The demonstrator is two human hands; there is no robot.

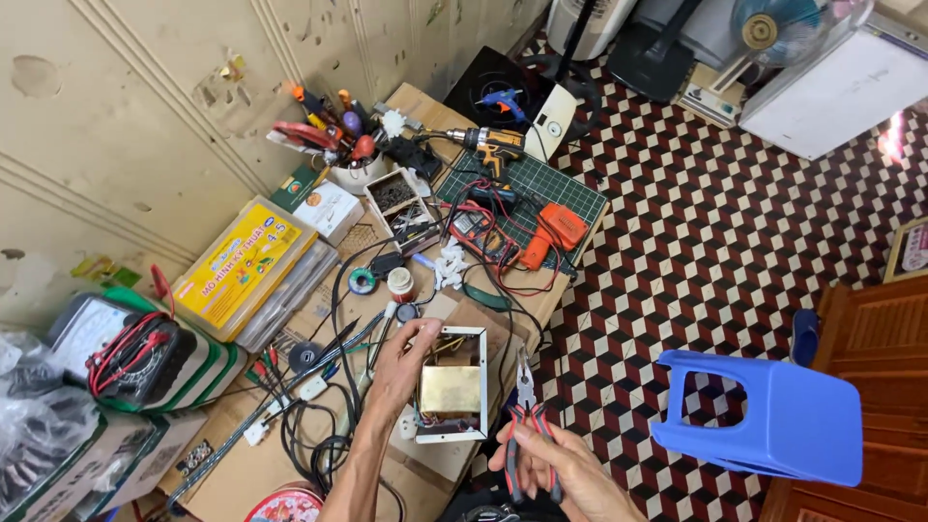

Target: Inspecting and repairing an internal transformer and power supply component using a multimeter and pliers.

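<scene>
My left hand (401,362) grips the left side of a small transformer (451,387) with a brass-coloured core and a white metal frame, held over the workbench (242,464). My right hand (561,469) holds red-and-black handled pliers (527,406), jaws pointing up just right of the transformer's frame. Thin wires stick out at the transformer's top near my left fingertips.
The bench carries a cordless drill (493,145), an orange meter (556,227) on a green cutting mat, a parts box (401,208), solder spools, a yellow case (242,266), an analog meter (116,348) and tangled cables. A blue plastic stool (773,411) stands on the patterned floor at right.
</scene>
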